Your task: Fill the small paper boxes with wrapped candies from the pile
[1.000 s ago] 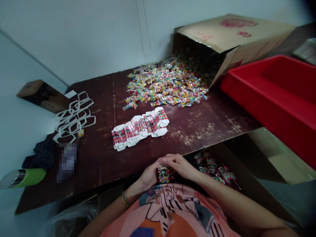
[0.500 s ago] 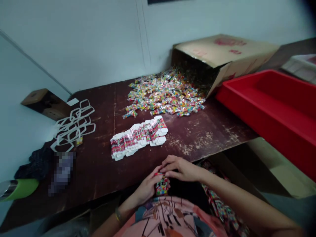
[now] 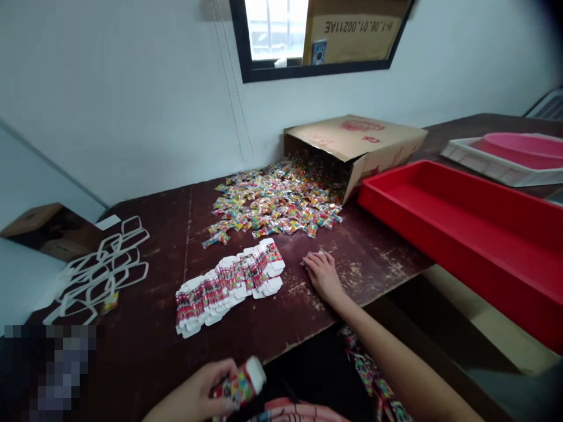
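My left hand (image 3: 200,390) is at the bottom edge, closed around a small printed carton (image 3: 241,382) with a white flap. My right hand (image 3: 322,274) lies on the dark wooden table (image 3: 378,264), fingers over a small candy packet (image 3: 311,257) just right of a fanned row of flat printed cartons (image 3: 229,284). Beyond it spreads a heap of colourful wrapped candies (image 3: 275,202) spilling from a tipped cardboard box (image 3: 356,146).
A long red tray (image 3: 466,234) sits at the right, with a pink basin in a white tray (image 3: 505,152) behind it. White card cut-out frames (image 3: 103,266) lie at the left near a wooden block (image 3: 48,231). A window is in the wall above.
My hands have parted. The right hand has reached forward onto the table by the candies; the left hand keeps the carton low near my lap. The view has tilted upward.
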Available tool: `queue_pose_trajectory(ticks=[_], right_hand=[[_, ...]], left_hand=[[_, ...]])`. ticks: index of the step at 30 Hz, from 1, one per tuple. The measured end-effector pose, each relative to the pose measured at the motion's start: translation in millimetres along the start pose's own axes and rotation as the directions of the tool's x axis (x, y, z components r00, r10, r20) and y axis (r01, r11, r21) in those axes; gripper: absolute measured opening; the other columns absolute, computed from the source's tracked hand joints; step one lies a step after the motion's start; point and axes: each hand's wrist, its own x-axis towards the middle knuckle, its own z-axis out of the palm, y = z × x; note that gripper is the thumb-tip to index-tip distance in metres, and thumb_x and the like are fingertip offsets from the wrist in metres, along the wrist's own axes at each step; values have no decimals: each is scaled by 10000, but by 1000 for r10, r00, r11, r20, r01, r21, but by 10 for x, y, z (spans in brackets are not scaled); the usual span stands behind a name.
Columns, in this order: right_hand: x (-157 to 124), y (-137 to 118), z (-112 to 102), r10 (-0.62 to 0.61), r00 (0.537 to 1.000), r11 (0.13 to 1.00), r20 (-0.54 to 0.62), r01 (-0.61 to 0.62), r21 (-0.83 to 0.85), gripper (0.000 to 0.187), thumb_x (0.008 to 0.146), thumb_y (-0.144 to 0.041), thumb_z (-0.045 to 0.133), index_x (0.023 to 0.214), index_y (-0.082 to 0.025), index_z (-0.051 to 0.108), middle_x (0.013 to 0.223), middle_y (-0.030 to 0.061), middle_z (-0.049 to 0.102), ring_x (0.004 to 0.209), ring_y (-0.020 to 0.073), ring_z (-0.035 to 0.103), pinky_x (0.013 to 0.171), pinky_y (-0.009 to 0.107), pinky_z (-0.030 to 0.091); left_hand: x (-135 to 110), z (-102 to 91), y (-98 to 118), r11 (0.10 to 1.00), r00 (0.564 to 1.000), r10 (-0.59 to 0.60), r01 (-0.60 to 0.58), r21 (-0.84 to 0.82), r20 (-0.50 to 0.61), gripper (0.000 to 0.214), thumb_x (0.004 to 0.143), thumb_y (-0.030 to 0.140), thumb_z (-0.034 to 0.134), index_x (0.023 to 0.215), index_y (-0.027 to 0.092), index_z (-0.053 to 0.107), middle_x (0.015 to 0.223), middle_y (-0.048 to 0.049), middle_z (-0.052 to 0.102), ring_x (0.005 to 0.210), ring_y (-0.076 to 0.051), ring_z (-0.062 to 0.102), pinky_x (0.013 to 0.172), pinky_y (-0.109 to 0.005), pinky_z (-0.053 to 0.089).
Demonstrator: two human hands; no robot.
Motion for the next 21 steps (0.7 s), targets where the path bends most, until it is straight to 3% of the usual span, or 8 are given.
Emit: queue_pose_trajectory(ticks=[3,5,8,10,11,13,15,21], right_hand=[[-384,-145,-61,-47,999,988,-8,48,147,304,924,-180,445,1150,-236,640,1139,80,668,1110,258,523,1013,472,327],[-510,-294,-154,43,998,936,-34,-28,352,275,927,-229,451,1108,-237,658,1084,79,683,1010,240,576,951,430,403],[-526,-618,-338,312,950,699,-10,-223,679,228,915,-335,494,1027,-228,661,997,66,687,916,215,615,859,361,470],[-456,-841,-455,342,933,527,107,-285,801,216,890,-375,537,970,-212,652,929,56,681,846,199,620,790,319,485],[-410,-933,-501,311,938,482,155,-297,824,213,878,-384,554,938,-202,648,885,50,675,807,192,614,753,302,485],[-319,-1058,-553,266,948,492,176,-291,821,206,865,-384,568,883,-191,639,820,40,656,756,181,592,706,282,471],[-266,-1116,-556,272,953,561,134,-270,782,190,870,-367,556,850,-192,627,786,33,637,736,176,571,698,281,456],[-398,-1196,-408,108,992,772,64,-124,624,120,858,-302,581,802,-215,643,1014,61,618,987,224,530,925,382,371]], left_hand=[[242,83,75,967,996,45,-63,-248,-79,423,779,353,632,1166,229,514,988,-49,632,802,-200,603,616,-288,485],[474,204,172,930,983,101,-147,-336,-153,378,793,347,629,1122,199,517,1037,-86,624,815,-201,621,587,-273,498],[796,419,267,885,967,112,-203,-420,-229,452,740,310,695,1132,187,510,956,-75,630,811,-191,627,610,-276,527],[926,549,278,866,968,127,-215,-451,-216,486,732,303,704,1159,188,502,931,-69,630,783,-181,629,598,-271,531],[959,602,273,863,970,139,-218,-455,-200,493,732,297,704,1168,188,501,918,-66,629,766,-175,628,585,-264,529],[968,680,258,868,972,165,-223,-445,-165,492,733,280,699,1173,179,502,895,-62,629,737,-167,625,553,-244,518],[929,716,250,871,971,179,-231,-434,-157,492,734,263,691,1176,170,497,881,-59,630,719,-161,619,528,-228,504],[826,740,237,866,967,164,-237,-441,-197,532,736,232,658,1224,160,459,860,-40,610,680,-147,604,487,-215,493]])
